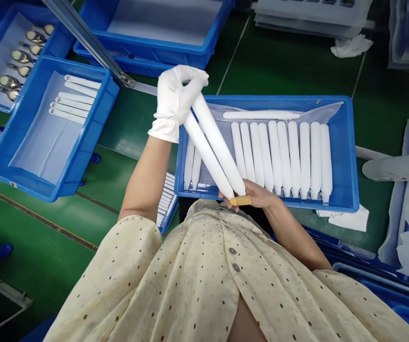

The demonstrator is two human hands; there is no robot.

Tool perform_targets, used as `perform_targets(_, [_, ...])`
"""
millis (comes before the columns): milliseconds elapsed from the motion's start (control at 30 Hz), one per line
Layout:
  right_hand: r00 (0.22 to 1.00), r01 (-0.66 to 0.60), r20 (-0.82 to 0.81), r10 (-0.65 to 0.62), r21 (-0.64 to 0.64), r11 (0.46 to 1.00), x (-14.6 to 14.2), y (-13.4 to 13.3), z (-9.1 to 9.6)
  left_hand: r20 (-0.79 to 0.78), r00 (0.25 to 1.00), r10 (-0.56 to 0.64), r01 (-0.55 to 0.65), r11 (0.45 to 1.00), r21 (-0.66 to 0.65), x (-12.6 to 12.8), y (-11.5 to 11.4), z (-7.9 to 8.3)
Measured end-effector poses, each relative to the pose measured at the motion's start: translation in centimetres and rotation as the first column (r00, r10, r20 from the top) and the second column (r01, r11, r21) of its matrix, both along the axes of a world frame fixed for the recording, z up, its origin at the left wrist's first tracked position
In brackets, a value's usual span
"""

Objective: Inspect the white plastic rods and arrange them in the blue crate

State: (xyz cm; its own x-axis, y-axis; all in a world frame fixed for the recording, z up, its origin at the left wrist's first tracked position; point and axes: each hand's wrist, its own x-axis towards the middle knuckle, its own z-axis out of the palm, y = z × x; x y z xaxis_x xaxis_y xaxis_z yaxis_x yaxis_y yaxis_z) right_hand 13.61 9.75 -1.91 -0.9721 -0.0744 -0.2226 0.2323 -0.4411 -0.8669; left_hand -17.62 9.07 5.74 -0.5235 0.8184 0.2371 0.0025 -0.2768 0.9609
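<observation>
My left hand, in a white glove, is closed around the upper ends of two long white rounded sticks. The sticks slant down to the right, close together, in front of the tray. Their lower ends are in my right hand, which is bare except for a yellow finger cot. Its fingers are closed around those ends. Behind my hands, a blue tray holds a row of several similar white sticks, with one more lying crosswise at the back. What the sticks are is not clear.
To the left, a blue tray holds several thin white pieces; beyond it, another holds spoon-like metal pieces. A metal bar slants above. Stacked blue trays stand behind, a white cloth at back right.
</observation>
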Motion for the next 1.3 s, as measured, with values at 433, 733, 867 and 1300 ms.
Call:
perform_targets(433, [0.991, 0.129, -0.065, -0.120, 0.160, 0.979, -1.0, -0.3, -2.4, 0.505, 0.806, -0.309, 0.378, 0.925, -0.038, 12.7, -7.2, -1.4])
perform_targets(733, [0.613, 0.790, -0.279, -0.739, 0.228, 0.569, -4.3, -1.1, 1.3, 0.481, 0.815, -0.324, 0.373, 0.928, -0.006, 12.5, -7.2, -2.0])
perform_targets(867, [0.566, 0.823, -0.191, -0.802, 0.071, 0.564, -5.2, -1.4, 2.4, 0.532, 0.821, -0.207, 0.206, 0.977, 0.062, 11.8, -6.9, -2.5])
perform_targets(1300, [0.696, 0.681, 0.203, -0.689, -0.491, 0.544, -6.0, -1.2, 4.2, 0.807, 0.568, -0.162, 0.263, 0.965, 0.008, 11.8, -7.8, -1.8])
